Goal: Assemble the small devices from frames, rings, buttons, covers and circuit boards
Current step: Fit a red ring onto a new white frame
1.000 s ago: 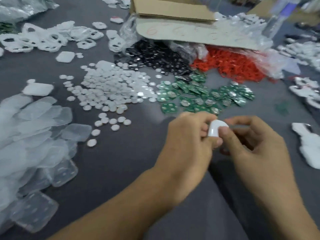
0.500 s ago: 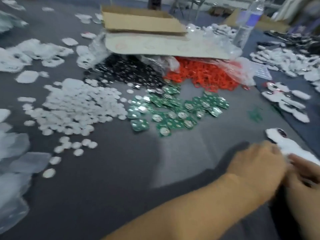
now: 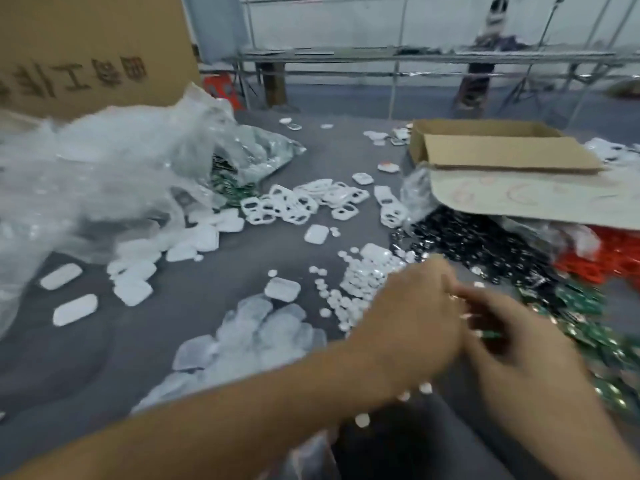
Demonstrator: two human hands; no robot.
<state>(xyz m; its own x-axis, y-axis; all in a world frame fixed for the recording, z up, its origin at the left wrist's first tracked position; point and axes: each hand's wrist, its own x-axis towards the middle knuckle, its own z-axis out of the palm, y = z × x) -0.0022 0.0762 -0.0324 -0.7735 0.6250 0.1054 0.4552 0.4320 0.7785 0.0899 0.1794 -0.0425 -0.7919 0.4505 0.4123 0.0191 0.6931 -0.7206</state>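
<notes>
My left hand (image 3: 412, 317) and my right hand (image 3: 519, 344) meet above the grey table, both blurred by motion. The left hand's fingers are curled, and what they hold is hidden. A small green circuit board (image 3: 491, 334) shows pinched at my right fingertips. Behind the hands lie a heap of white round buttons (image 3: 360, 282), black rings (image 3: 485, 244), red rings (image 3: 609, 261) and loose green circuit boards (image 3: 585, 303). White frames (image 3: 294, 206) lie farther back. Clear covers (image 3: 266, 327) lie left of my left forearm.
A crumpled plastic bag (image 3: 104, 178) fills the left side, with white cases (image 3: 135, 275) spilling from it. A large cardboard box (image 3: 86, 46) stands behind it. A flat open carton (image 3: 502, 150) lies at the back right. A metal rack (image 3: 415, 58) runs behind the table.
The view has swung left and up. My hands left the pile of finished white devices at the right and came back together over the buttons; the white device is no longer in them.
</notes>
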